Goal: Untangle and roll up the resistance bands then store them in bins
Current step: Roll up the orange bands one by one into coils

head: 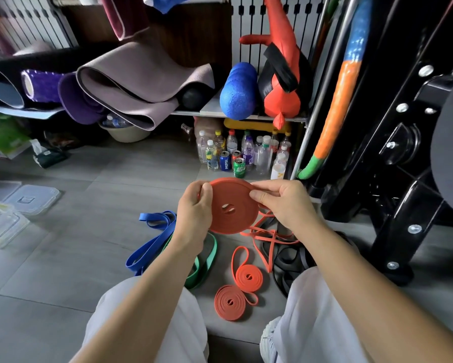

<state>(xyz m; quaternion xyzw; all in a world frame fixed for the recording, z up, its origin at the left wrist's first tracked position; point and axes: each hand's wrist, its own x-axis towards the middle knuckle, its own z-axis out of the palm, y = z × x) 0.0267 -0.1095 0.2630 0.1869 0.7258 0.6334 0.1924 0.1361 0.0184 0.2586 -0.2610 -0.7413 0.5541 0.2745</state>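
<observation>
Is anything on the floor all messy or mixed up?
Yes. Under the right hand, the orange roll trails a loose tail that lies crossed over the black bands in a tangle. Left of it, the blue band and green band lie unrolled and overlapping.

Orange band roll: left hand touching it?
Touching. Head view: the left hand grips the orange band roll, thumb over its rim, fingers behind; the right hand pinches its upper edge.

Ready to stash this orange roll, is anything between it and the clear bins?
Nothing visible does; bare floor leads to the clear bins. The orange roll has a loose tail trailing down.
</observation>
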